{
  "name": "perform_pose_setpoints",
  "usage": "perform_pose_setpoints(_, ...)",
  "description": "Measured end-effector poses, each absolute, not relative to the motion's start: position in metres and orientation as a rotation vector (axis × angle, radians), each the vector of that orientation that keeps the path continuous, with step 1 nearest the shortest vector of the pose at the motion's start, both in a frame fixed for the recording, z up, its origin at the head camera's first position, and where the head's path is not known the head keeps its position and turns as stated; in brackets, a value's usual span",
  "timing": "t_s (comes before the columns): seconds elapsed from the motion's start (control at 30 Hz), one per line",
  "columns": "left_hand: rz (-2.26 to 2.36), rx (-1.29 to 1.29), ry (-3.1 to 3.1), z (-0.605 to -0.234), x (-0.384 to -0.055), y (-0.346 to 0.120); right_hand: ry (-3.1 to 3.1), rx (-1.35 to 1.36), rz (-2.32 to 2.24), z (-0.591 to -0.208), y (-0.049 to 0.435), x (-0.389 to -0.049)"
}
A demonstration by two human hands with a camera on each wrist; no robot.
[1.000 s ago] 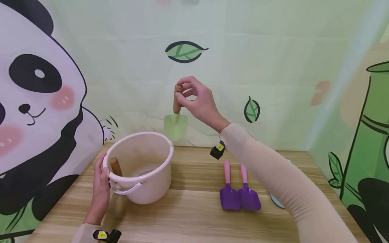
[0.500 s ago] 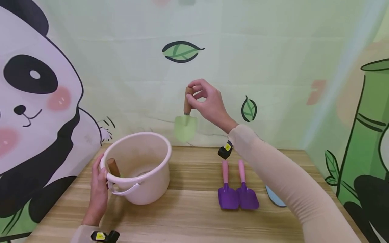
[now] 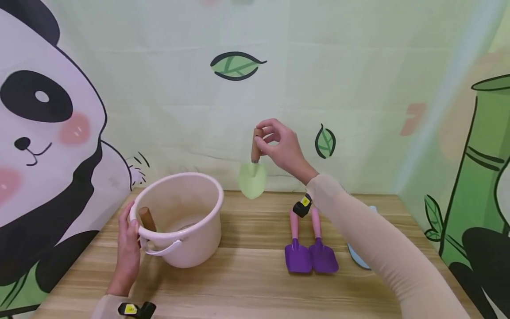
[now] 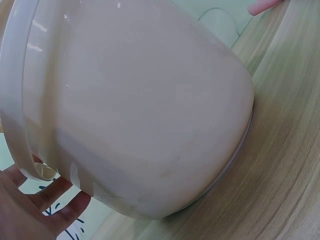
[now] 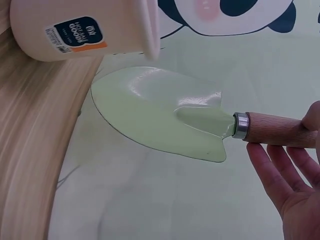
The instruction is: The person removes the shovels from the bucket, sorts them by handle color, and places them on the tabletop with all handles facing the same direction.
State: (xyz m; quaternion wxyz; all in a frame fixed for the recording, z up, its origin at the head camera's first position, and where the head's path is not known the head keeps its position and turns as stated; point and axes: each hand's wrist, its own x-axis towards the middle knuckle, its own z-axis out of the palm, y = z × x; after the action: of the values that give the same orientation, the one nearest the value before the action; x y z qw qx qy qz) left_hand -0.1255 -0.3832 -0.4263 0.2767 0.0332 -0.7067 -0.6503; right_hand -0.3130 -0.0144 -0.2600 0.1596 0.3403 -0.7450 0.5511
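Note:
My right hand (image 3: 287, 150) pinches the wooden handle of a garden trowel (image 3: 253, 179), which hangs blade down in the air right of the bucket. The right wrist view shows its pale green blade (image 5: 155, 112) and the metal collar at the handle. My left hand (image 3: 128, 248) rests against the left side of a cream plastic bucket (image 3: 205, 241), fingers fairly straight on its outer wall below the rim in the left wrist view. A wooden handle (image 3: 146, 219) leans inside the bucket; its lower end is hidden by the wall.
Two purple hand shovels (image 3: 298, 259) with pink handles lie side by side on the wooden table (image 3: 239, 288). A light blue object (image 3: 357, 258) lies right of them, partly behind my right sleeve. A panda-printed cloth backdrop (image 3: 179, 133) stands behind.
My right hand has carried the trowel to the right, away from the bucket, and then lower. My left hand stays at the bucket. The head view has shifted slightly.

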Motion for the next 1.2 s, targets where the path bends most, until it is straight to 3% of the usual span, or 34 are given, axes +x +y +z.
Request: perform_pose_setpoints(1.2,-1.748,0.099,-1.945,-0.423,-0.123,-0.382,-2.426,0.857,1.781,-0.352,0.008,-0.316)
